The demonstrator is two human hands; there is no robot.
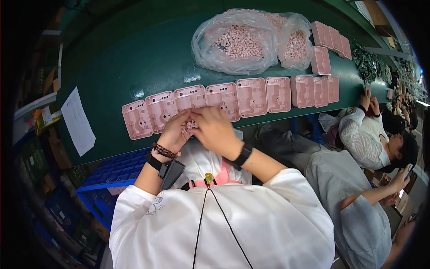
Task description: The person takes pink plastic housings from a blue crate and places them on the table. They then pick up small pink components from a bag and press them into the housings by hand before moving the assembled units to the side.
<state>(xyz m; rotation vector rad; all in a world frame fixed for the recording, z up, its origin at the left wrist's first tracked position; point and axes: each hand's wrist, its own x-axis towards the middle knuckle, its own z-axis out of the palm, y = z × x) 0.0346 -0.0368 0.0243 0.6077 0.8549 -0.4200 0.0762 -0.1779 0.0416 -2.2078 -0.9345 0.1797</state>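
My left hand (175,130) is cupped around a small heap of pink plastic parts (190,126), just over the table's near edge. Over it bends my right hand (217,128), its fingers curled against the left fingertips and its thumb beside the heap. Whatever the right fingertips pinch is hidden. Directly beyond both hands lie open pink plastic housings, among them one behind the left fingers (190,97) and another behind the right knuckles (221,95). These belong to a side-by-side row along the front of the table, ending at the left with a tilted housing (137,119).
Two clear plastic bags, a large one (237,42) and a smaller one (295,47), hold many pink parts at the back. More housings (321,60) stand at the right. A paper sheet (78,121) lies left, above blue crates (121,168). Co-workers (365,134) sit to the right.
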